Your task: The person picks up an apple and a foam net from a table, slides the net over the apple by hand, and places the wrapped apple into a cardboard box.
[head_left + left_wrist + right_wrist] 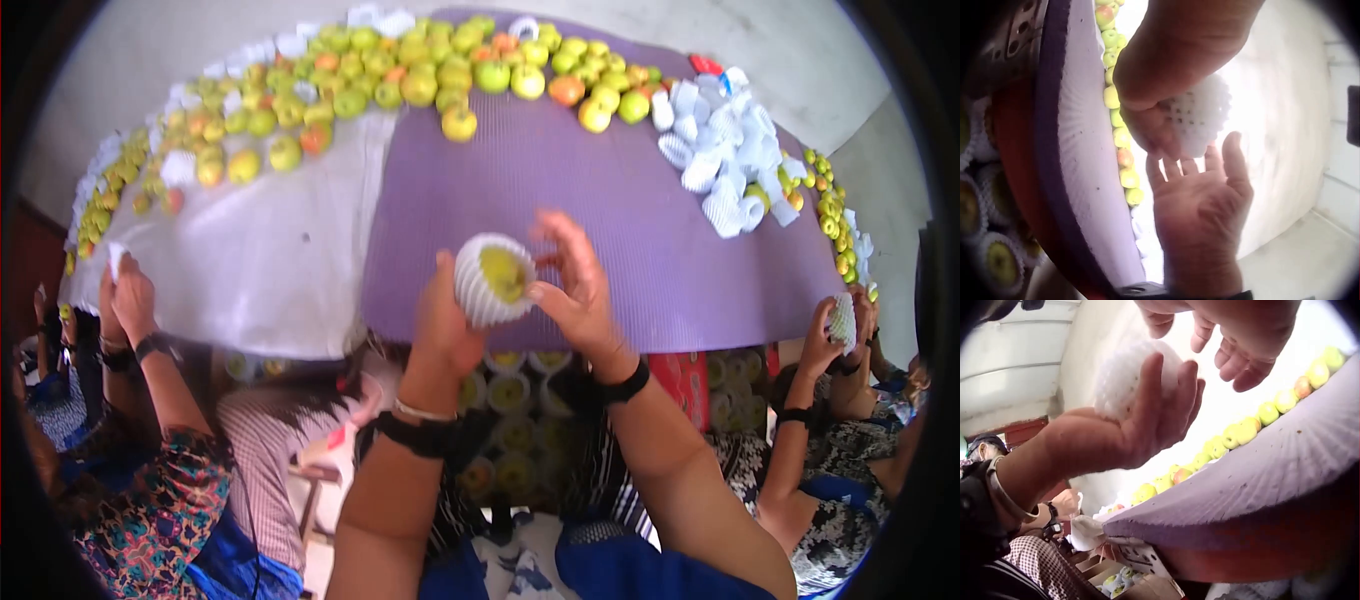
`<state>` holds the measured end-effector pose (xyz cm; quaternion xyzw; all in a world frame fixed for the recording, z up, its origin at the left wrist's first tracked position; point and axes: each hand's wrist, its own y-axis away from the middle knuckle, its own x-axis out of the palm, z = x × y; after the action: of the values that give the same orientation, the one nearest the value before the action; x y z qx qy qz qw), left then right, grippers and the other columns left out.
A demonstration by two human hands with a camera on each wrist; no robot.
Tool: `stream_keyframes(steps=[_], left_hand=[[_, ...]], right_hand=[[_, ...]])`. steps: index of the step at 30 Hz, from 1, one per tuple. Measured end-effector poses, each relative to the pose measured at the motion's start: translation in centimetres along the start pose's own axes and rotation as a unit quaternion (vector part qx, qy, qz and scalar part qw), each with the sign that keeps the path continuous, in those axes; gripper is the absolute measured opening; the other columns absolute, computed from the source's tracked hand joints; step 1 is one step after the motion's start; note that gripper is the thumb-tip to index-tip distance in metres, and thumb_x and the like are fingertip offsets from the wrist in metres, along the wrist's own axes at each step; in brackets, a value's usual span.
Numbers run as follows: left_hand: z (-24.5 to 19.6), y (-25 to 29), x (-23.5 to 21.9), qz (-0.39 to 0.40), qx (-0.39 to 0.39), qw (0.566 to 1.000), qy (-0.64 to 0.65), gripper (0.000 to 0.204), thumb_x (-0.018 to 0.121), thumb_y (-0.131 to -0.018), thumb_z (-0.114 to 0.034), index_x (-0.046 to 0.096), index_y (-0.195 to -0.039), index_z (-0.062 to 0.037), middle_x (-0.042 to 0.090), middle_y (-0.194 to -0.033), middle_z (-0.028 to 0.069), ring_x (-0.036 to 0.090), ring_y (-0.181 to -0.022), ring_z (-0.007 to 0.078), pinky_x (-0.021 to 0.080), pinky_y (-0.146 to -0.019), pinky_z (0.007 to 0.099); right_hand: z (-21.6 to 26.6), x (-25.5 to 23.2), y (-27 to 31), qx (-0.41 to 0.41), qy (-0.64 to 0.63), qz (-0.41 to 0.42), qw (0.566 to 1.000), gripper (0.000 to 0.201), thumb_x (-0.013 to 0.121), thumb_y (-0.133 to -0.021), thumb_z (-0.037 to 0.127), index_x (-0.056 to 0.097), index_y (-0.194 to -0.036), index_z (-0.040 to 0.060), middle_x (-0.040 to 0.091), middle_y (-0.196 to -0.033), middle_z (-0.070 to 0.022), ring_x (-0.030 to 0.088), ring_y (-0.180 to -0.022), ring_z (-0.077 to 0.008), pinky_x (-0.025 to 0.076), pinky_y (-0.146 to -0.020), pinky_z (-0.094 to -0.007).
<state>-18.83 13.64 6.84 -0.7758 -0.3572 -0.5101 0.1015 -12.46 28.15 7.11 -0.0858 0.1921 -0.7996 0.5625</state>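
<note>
A yellow-green apple (503, 273) sits in a white foam net sleeve (476, 292) above the near edge of a purple mat (600, 200). My left hand (443, 318) grips the sleeved apple from the left and below. The left wrist view shows the foam sleeve (1200, 115) under the left hand's fingers (1147, 125). My right hand (572, 285) is beside the sleeve with its fingers spread, the thumb at the sleeve's open rim. Seen from the right wrist, the foam sleeve (1124, 378) lies in the left hand (1147, 419), and the right fingertips (1235, 359) hover just above it.
Many loose apples (400, 75) line the table's far edge, and a white sheet (250, 250) covers the left part. A heap of empty foam sleeves (725, 150) lies at the right. A box of sleeved apples (510, 392) stands below. Other people's hands (130, 295) (838, 325) work at both sides.
</note>
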Motion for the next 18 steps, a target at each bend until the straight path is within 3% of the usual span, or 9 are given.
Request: stream_keyframes(steps=[2, 3, 4, 5, 6, 8, 12, 14, 18], left_hand=[[0.2, -0.3, -0.1, -0.022, 0.085, 0.980, -0.180, 0.042, 0.026, -0.097, -0.031, 0.050, -0.111, 0.0002, 0.058, -0.106, 0.0139, 0.059, -0.093, 0.0260, 0.049, -0.077, 0.0370], [0.1, 0.1, -0.5, -0.036, 0.075, 0.982, -0.172, 0.042, 0.026, -0.097, -0.031, 0.050, -0.111, 0.0002, 0.058, -0.106, 0.0139, 0.059, -0.093, 0.0260, 0.049, -0.077, 0.0370], [-0.3, 0.4, -0.8, 0.011, 0.168, 0.910, -0.378, 0.043, 0.025, -0.098, -0.031, 0.051, -0.109, 0.0014, 0.059, -0.103, 0.0128, 0.059, -0.092, 0.0233, 0.048, -0.076, 0.0351], [-0.5, 0.6, -0.9, 0.062, 0.249, 0.785, -0.563, 0.045, 0.024, -0.098, -0.032, 0.052, -0.106, 0.0026, 0.059, -0.101, 0.0117, 0.059, -0.091, 0.0206, 0.048, -0.075, 0.0332], [-0.3, 0.5, -0.8, 0.060, 0.244, 0.788, -0.562, 0.045, 0.024, -0.098, -0.032, 0.052, -0.106, 0.0026, 0.059, -0.101, 0.0117, 0.059, -0.091, 0.0206, 0.048, -0.075, 0.0332], [0.1, 0.4, -0.5, 0.052, 0.129, 0.911, -0.388, 0.045, 0.025, -0.098, -0.033, 0.053, -0.105, 0.0025, 0.060, -0.098, 0.0091, 0.059, -0.089, 0.0163, 0.047, -0.073, 0.0317], [-0.7, 0.4, -1.1, 0.049, 0.050, 0.946, -0.315, 0.045, 0.026, -0.098, -0.033, 0.052, -0.107, 0.0026, 0.060, -0.097, 0.0103, 0.059, -0.089, 0.0163, 0.048, -0.075, 0.0298], [-1.2, 0.3, -1.6, 0.060, -0.001, 0.952, -0.301, 0.049, 0.026, -0.097, -0.037, 0.052, -0.108, 0.0025, 0.060, -0.098, 0.0123, 0.060, -0.090, 0.0180, 0.049, -0.076, 0.0296], [-3.2, 1.0, -1.3, 0.013, -0.022, 0.944, -0.328, 0.053, 0.025, -0.096, -0.042, 0.052, -0.107, 0.0024, 0.060, -0.100, 0.0155, 0.060, -0.092, 0.0216, 0.050, -0.077, 0.0324]], right_hand=[[1.6, 0.0, 0.0, -0.027, 0.102, 0.054, 0.993, 0.076, 0.072, -0.065, 0.016, 0.036, -0.132, 0.0072, 0.036, -0.132, -0.0168, 0.038, -0.121, -0.0320, 0.037, -0.094, -0.0376], [2.1, 0.3, 0.1, -0.009, 0.100, 0.059, 0.993, 0.076, 0.072, -0.065, 0.016, 0.036, -0.132, 0.0072, 0.036, -0.132, -0.0168, 0.038, -0.121, -0.0320, 0.037, -0.094, -0.0376], [2.5, 0.6, 0.0, -0.035, 0.172, 0.086, 0.981, 0.077, 0.073, -0.063, 0.016, 0.037, -0.131, 0.0077, 0.036, -0.132, -0.0188, 0.038, -0.121, -0.0336, 0.036, -0.095, -0.0389], [2.6, 0.8, 0.1, -0.064, 0.242, 0.110, 0.962, 0.077, 0.074, -0.062, 0.015, 0.038, -0.130, 0.0082, 0.036, -0.132, -0.0207, 0.037, -0.122, -0.0351, 0.036, -0.096, -0.0402], [2.3, 1.0, 0.2, -0.057, 0.242, 0.112, 0.962, 0.077, 0.074, -0.062, 0.015, 0.038, -0.130, 0.0082, 0.036, -0.132, -0.0207, 0.037, -0.122, -0.0351, 0.036, -0.096, -0.0402], [2.0, 1.2, 0.4, -0.072, 0.253, 0.146, 0.954, 0.070, 0.074, -0.061, 0.013, 0.044, -0.124, 0.0074, 0.043, -0.126, -0.0211, 0.041, -0.118, -0.0347, 0.037, -0.095, -0.0406], [1.5, 1.4, 0.9, -0.079, 0.233, 0.119, 0.962, 0.061, 0.073, -0.061, 0.010, 0.050, -0.117, 0.0056, 0.052, -0.115, -0.0185, 0.049, -0.110, -0.0320, 0.041, -0.091, -0.0367], [1.7, 1.4, 1.1, -0.011, 0.185, 0.078, 0.980, 0.056, 0.072, -0.061, 0.008, 0.052, -0.113, 0.0043, 0.056, -0.107, -0.0142, 0.056, -0.101, -0.0279, 0.044, -0.087, -0.0337], [4.0, 1.3, 2.1, 0.062, 0.130, 0.090, 0.985, 0.057, 0.072, -0.060, 0.007, 0.051, -0.113, 0.0038, 0.056, -0.105, -0.0121, 0.057, -0.098, -0.0233, 0.045, -0.085, -0.0310]])
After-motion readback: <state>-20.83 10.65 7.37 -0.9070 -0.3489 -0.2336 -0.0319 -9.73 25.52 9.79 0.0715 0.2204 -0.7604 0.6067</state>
